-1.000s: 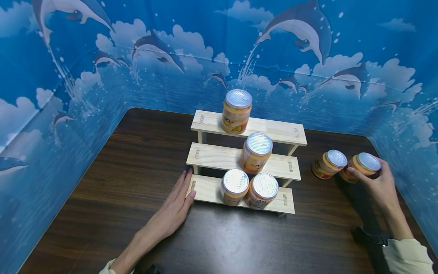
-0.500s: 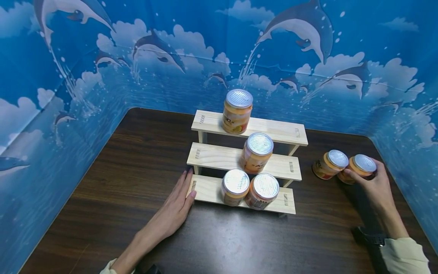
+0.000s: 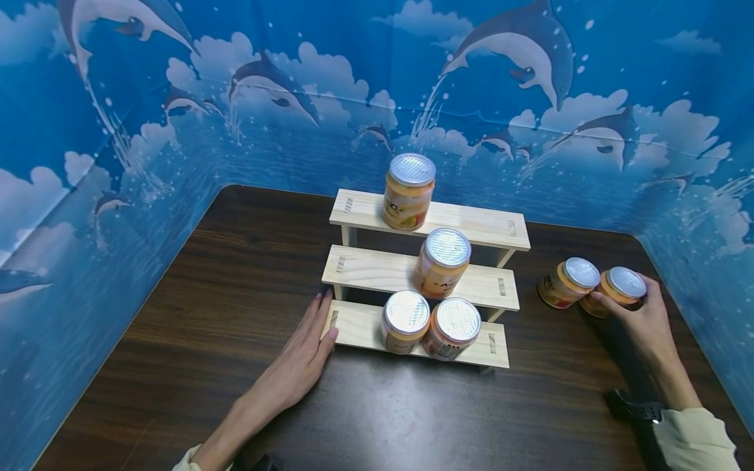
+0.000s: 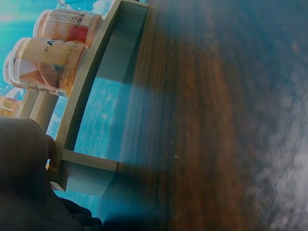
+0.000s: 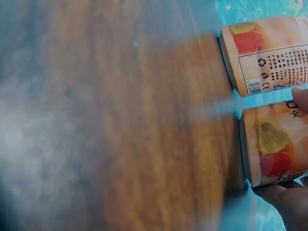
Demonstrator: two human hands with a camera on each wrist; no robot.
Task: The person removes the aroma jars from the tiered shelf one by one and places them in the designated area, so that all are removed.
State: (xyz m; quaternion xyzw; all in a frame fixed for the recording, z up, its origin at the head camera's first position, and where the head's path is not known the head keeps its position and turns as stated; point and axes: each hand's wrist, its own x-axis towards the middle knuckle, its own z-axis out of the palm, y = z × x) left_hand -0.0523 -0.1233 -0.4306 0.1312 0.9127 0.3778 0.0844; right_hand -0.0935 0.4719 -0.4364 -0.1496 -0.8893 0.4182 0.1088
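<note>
My right hand (image 3: 648,327) grips a fruit jar (image 3: 607,305) at the right of the table, thumb on its near left side and fingers round its far right. This jar has a silver lid and an orange label. Just left of it stands a matching second jar (image 3: 559,288); in the right wrist view a narrow gap shows between the held jar (image 5: 274,137) and its neighbour (image 5: 269,62). My left hand (image 3: 297,360) rests with straight fingers against the left end of the lowest step of a three-step wooden shelf (image 3: 359,322).
Two jars stand side by side on the lowest step, a left one (image 3: 400,337) and a right one (image 3: 444,343). The middle step bears one jar (image 3: 436,278), and the top step another jar (image 3: 406,203). A blue dolphin-print cloth (image 3: 353,85) surrounds the dark wooden table (image 3: 194,294).
My right hand has shifted the held jar slightly left, close against the second jar. My left hand and the shelf have stayed in place.
</note>
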